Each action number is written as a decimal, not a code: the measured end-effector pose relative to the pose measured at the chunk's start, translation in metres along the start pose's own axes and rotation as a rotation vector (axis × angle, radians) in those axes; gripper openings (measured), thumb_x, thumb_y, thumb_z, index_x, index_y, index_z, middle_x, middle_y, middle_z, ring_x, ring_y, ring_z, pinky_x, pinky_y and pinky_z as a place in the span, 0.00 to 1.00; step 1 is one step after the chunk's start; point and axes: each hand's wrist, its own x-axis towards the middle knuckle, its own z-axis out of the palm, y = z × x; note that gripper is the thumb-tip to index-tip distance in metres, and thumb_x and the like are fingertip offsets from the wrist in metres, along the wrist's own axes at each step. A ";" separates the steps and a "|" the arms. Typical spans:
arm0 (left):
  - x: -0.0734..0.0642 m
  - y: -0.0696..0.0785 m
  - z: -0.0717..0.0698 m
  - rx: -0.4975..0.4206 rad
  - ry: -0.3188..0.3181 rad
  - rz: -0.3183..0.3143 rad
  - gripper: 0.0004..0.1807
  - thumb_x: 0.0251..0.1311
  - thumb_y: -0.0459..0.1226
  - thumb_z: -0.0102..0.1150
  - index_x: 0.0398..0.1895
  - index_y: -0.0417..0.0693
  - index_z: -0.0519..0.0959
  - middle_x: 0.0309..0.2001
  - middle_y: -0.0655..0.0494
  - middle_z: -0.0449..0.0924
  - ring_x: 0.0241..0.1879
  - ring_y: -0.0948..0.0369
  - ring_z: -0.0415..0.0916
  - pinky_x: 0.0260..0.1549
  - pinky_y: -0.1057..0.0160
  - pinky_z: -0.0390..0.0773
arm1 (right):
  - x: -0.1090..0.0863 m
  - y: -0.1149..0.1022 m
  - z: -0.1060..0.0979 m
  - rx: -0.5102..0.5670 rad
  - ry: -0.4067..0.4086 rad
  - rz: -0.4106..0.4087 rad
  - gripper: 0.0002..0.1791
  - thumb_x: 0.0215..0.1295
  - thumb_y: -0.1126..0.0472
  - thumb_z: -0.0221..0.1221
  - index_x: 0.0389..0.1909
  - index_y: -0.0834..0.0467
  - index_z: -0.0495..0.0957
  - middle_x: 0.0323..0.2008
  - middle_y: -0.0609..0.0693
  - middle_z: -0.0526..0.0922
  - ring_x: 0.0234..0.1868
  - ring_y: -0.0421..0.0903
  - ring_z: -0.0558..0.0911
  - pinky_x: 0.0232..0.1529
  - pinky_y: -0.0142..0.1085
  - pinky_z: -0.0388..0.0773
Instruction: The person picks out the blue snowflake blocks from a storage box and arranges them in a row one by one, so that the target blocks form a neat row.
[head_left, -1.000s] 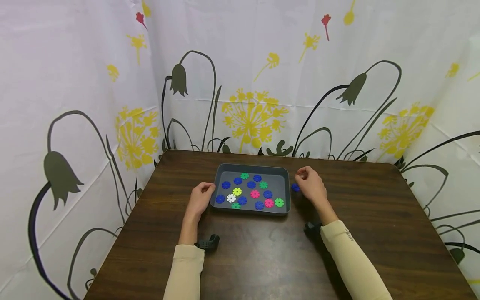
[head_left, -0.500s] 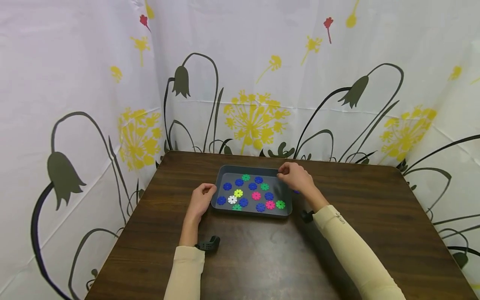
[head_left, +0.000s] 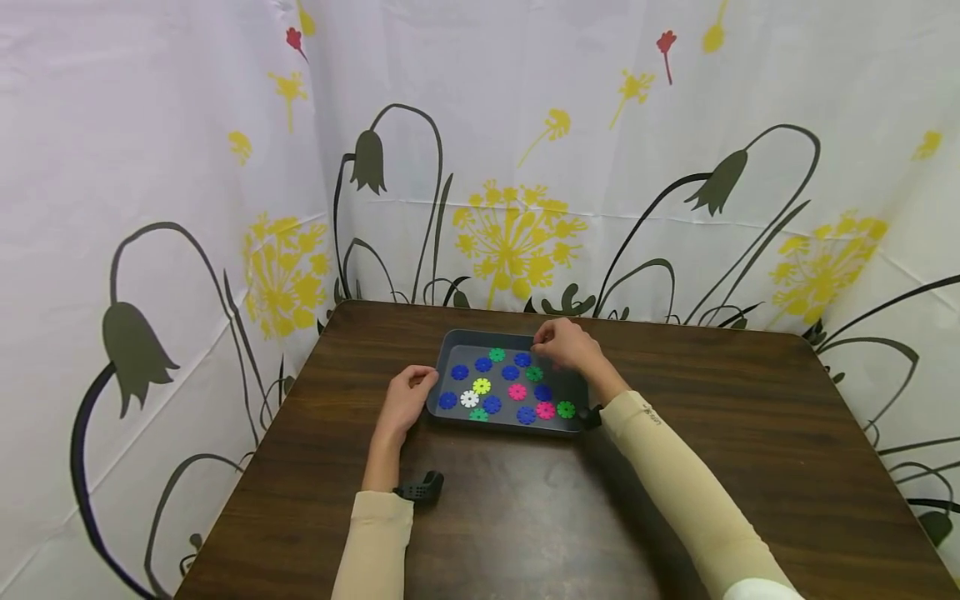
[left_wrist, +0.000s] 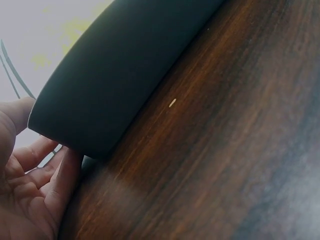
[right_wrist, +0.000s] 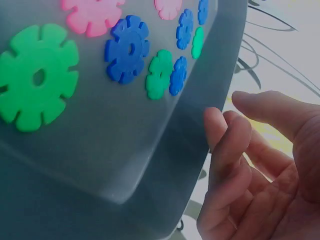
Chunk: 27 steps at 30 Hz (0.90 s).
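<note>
A grey rectangular tray (head_left: 495, 424) lies on the table, with notched plastic discs spread across its floor. Among them are a yellow disc (head_left: 481, 386), a white disc (head_left: 469, 399), a pink disc (head_left: 517, 392) and several blue and green ones. My left hand (head_left: 405, 398) grips the tray's left side, thumb at the rim and fingers low against the wall (left_wrist: 120, 65) in the left wrist view. Over the tray's far right part is my right hand (head_left: 567, 343). Its fingers are loosely bent, the thumb apart, and nothing shows between them in the right wrist view.
The dark wooden table (head_left: 510, 517) reaches back to a white curtain (head_left: 420, 67) printed with flowers. A tiny pale crumb (left_wrist: 172, 103) lies on the wood near the tray. My right forearm (head_left: 675, 467) crosses the table beside the tray's right end.
My right hand has moved left, from beside a blue disc on the table to over the tray's far right part. That disc is now out of sight. The left hand stays at the tray.
</note>
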 end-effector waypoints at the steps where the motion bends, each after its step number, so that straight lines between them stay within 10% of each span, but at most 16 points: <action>1: 0.000 0.000 0.000 0.002 0.000 0.001 0.22 0.80 0.45 0.58 0.66 0.40 0.79 0.64 0.39 0.80 0.63 0.45 0.76 0.64 0.45 0.73 | 0.002 -0.002 0.001 -0.022 -0.009 -0.014 0.12 0.74 0.51 0.66 0.52 0.51 0.87 0.48 0.49 0.90 0.35 0.47 0.89 0.45 0.51 0.80; 27: 0.002 0.000 0.003 -0.012 0.036 0.008 0.20 0.79 0.43 0.59 0.64 0.41 0.82 0.63 0.40 0.82 0.61 0.47 0.78 0.63 0.47 0.74 | 0.019 -0.011 0.029 -0.323 -0.046 -0.066 0.16 0.73 0.53 0.68 0.60 0.45 0.87 0.57 0.51 0.89 0.57 0.60 0.86 0.54 0.62 0.81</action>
